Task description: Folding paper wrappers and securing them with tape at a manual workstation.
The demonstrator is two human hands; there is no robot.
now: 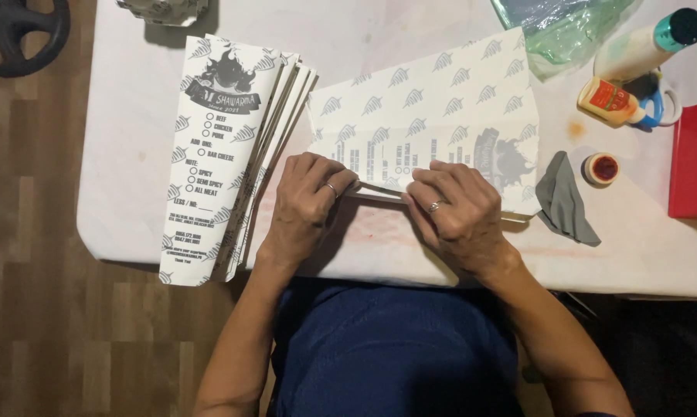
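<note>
Both hands press on a printed paper sheet [433, 116] lying flat on the white counter [132, 154]. The left hand [306, 201] and the right hand [457, 212] have their fingers curled down over the sheet's near edge, pinching a folded flap — a crease is being made. Just left of the sheet lies a stack of finished folded sleeves [232, 147], fanned slightly and overhanging the counter's edge. A glue bottle [613, 100], a small red-filled cap [601, 167] and a grey cloth [565, 199] sit to the right. As a judgement, the fold is midway — flattening it calls for even pressure along the crease.
</note>
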